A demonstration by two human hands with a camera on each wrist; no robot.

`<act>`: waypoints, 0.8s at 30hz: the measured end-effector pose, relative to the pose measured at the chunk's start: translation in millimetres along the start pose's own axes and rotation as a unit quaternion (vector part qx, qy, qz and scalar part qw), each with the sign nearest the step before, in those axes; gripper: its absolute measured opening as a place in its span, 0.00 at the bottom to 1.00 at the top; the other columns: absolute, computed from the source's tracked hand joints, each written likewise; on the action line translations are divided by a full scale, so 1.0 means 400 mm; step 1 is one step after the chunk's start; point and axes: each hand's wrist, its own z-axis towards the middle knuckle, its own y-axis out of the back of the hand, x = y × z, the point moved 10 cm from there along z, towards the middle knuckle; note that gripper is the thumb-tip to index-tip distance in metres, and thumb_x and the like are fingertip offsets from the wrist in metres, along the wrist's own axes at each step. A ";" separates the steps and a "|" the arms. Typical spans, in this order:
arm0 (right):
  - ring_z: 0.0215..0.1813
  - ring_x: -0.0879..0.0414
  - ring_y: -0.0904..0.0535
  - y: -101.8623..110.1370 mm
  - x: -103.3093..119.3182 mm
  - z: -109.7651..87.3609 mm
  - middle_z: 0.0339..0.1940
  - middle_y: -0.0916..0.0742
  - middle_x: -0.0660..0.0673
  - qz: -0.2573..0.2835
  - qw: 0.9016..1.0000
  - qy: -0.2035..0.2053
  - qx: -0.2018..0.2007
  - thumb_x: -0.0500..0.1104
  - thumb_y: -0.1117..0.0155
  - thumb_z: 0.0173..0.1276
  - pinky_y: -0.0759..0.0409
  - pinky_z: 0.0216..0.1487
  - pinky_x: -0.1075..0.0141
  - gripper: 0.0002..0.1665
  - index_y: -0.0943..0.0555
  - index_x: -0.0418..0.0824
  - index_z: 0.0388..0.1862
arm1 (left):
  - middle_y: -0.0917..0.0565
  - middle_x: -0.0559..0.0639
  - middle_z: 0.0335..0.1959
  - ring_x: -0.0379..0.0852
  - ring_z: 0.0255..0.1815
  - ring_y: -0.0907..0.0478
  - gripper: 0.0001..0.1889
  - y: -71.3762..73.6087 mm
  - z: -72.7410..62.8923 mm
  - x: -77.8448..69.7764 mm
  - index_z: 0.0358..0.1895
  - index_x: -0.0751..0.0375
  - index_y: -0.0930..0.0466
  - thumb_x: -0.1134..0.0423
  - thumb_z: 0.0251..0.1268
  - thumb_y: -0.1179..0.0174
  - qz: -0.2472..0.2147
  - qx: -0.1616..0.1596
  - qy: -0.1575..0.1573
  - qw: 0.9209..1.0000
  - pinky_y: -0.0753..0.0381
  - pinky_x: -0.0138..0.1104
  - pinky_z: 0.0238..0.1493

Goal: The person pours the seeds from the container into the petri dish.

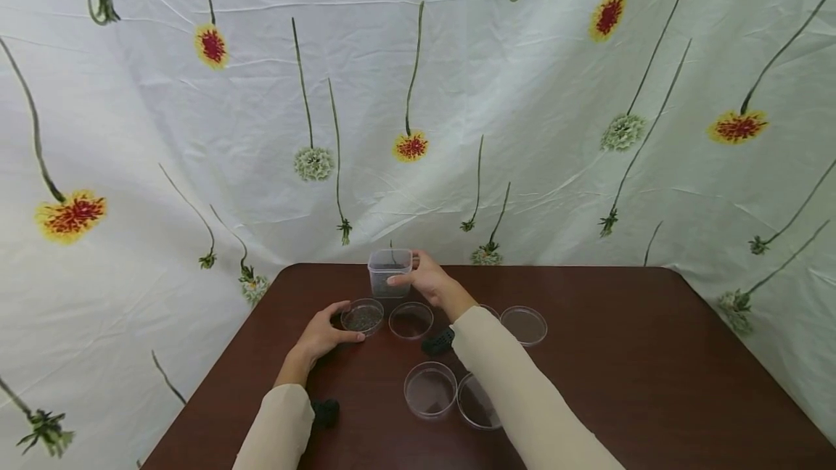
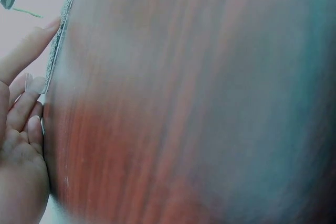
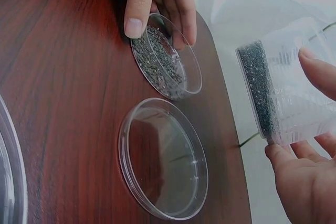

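My left hand pinches a clear petri dish between thumb and fingers at the table's back left. Dark grey grains lie spread over the dish's bottom. Just right of it, my right hand grips a squarish clear plastic tub, thumb on one side and fingers on the other. A layer of fine dark grains covers the tub's bottom in the right wrist view. An empty petri dish stands beside the filled one, in front of the tub. Only the filled dish's edge shows in the left wrist view.
Another petri dish stands right of my right forearm, with one more partly behind the forearm. Nearer the front are two dishes side by side, the left one fully visible. A flowered cloth hangs behind the dark wooden table.
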 end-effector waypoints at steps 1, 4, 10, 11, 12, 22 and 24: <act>0.75 0.38 0.34 0.004 0.000 -0.002 0.77 0.35 0.31 -0.002 1.000 -0.002 0.002 0.32 0.23 0.63 0.31 0.71 0.46 0.54 0.44 0.35 0.81 | 0.30 0.66 0.73 0.67 0.75 0.39 0.49 -0.001 0.000 0.001 0.77 0.65 0.35 0.56 0.53 0.18 -0.001 -0.001 0.001 1.000 0.41 0.63 0.71; 0.75 0.39 0.34 0.015 0.000 -0.003 0.78 0.36 0.31 -0.008 1.000 -0.003 0.006 0.33 0.23 0.64 0.32 0.71 0.46 0.54 0.44 0.36 0.81 | 0.30 0.66 0.73 0.68 0.75 0.39 0.49 -0.006 -0.003 0.001 0.77 0.65 0.34 0.57 0.53 0.18 -0.004 0.000 0.001 1.000 0.40 0.63 0.71; 0.72 0.40 0.32 0.030 0.015 -0.006 0.74 0.33 0.33 0.001 1.000 0.006 0.014 0.31 0.24 0.64 0.31 0.70 0.48 0.54 0.45 0.34 0.81 | 0.30 0.67 0.72 0.68 0.74 0.38 0.48 0.000 -0.009 -0.006 0.76 0.67 0.34 0.58 0.54 0.18 0.000 -0.006 -0.006 1.000 0.39 0.62 0.70; 0.71 0.40 0.32 0.032 0.018 -0.006 0.73 0.32 0.33 0.002 1.000 0.007 0.016 0.31 0.24 0.64 0.31 0.70 0.48 0.54 0.46 0.33 0.81 | 0.30 0.67 0.72 0.68 0.74 0.38 0.48 0.001 -0.009 -0.008 0.76 0.67 0.34 0.58 0.54 0.18 0.001 -0.006 -0.008 1.000 0.39 0.63 0.70; 0.71 0.40 0.32 0.034 0.020 -0.007 0.73 0.32 0.33 0.000 1.000 0.007 0.016 0.31 0.24 0.64 0.31 0.70 0.49 0.54 0.46 0.33 0.81 | 0.30 0.67 0.72 0.68 0.74 0.38 0.48 0.002 -0.009 -0.008 0.76 0.67 0.35 0.58 0.54 0.18 0.002 -0.007 -0.008 1.000 0.39 0.63 0.70; 0.69 0.40 0.31 0.063 0.028 -0.010 0.75 0.36 0.28 0.013 1.000 0.014 0.016 0.29 0.26 0.63 0.31 0.70 0.50 0.54 0.47 0.31 0.81 | 0.31 0.68 0.73 0.69 0.75 0.41 0.48 0.002 -0.013 -0.011 0.77 0.67 0.36 0.59 0.55 0.19 -0.002 0.001 -0.008 1.000 0.39 0.63 0.70; 0.69 0.40 0.31 0.072 0.031 -0.012 0.75 0.35 0.28 0.012 1.000 0.017 0.012 0.29 0.26 0.63 0.31 0.70 0.50 0.53 0.46 0.31 0.80 | 0.31 0.68 0.73 0.69 0.75 0.40 0.48 0.003 -0.013 -0.013 0.77 0.67 0.36 0.59 0.55 0.19 -0.004 0.000 -0.009 1.000 0.39 0.63 0.70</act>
